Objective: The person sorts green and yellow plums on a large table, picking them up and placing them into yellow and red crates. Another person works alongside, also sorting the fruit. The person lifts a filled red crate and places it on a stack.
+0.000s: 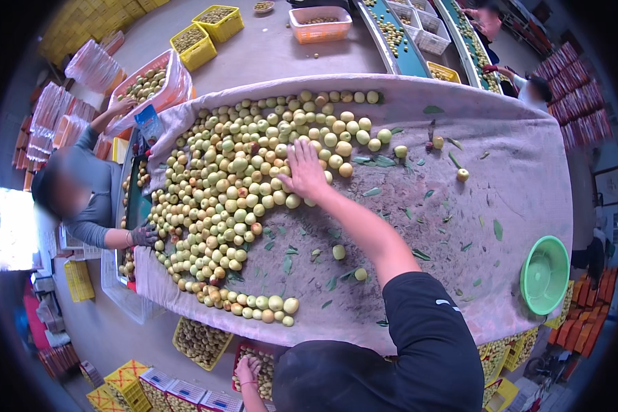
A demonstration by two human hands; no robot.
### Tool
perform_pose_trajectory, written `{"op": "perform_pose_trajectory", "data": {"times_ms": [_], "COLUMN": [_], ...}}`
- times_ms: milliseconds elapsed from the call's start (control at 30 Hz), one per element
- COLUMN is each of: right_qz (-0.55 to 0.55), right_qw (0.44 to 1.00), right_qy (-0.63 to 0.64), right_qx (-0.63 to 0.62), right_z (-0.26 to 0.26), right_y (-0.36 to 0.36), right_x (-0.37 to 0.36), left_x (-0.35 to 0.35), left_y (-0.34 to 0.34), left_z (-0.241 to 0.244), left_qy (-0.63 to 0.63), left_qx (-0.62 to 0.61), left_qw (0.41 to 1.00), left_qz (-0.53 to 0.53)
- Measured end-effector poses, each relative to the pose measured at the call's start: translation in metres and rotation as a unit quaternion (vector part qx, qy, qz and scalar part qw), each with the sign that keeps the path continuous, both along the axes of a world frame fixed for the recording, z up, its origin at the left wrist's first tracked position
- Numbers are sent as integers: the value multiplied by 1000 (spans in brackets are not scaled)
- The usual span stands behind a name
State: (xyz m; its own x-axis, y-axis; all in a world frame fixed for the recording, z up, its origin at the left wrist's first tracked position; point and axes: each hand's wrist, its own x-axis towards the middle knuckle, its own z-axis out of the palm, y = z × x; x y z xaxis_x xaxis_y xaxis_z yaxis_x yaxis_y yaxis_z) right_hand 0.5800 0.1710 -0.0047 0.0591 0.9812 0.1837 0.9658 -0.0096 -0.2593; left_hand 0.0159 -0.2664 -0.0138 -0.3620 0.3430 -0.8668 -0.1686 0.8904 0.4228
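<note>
My right hand (305,171) lies palm down on the heap of pale green, jujube-like fruits (221,180), its thumb out to the side and its fingers extended. The fruits cover the left part of a cloth-covered sorting table (520,195); some have brown or reddish patches. My left hand (249,371) hangs below the table's near edge, over a red crate (236,355) of fruits. Its fingers are partly curled, and I cannot tell whether anything is in them. Two loose fruits, one of them a pale fruit (339,252), rest apart from the heap near my right forearm.
Across the left end, a co-worker's gloved hand (144,235) touches the fruits. A green plastic basin (545,275) stands at the right end. Torn leaves (381,160) litter the cloth. Yellow crates (201,342) stand below; conveyor belts (407,56) run beyond the far edge.
</note>
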Motion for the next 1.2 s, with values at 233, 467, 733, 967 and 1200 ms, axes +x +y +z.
{"op": "perform_pose_trajectory", "data": {"times_ms": [233,467,733,967,1200], "right_qz": [115,270,-122,-212,-129], "right_qw": [986,954,980,974,980], "right_qy": [4,115,-11,-73,-125], "right_qx": [-120,-58,157,1,-88], "right_z": [34,71,18,3,8], "right_y": [-99,-121,72,96,93], "right_x": [-90,-62,212,191,111], "left_x": [-5,-4,13,27,29], "left_y": [-46,-75,-68,-80,-69], "left_z": [-14,-21,9,24,22], "left_qy": [-9,-18,8,24,22], "left_qx": [-26,-40,-10,-24,-21], "left_qw": [999,995,996,994,994], "left_qz": [46,89,91,104,105]}}
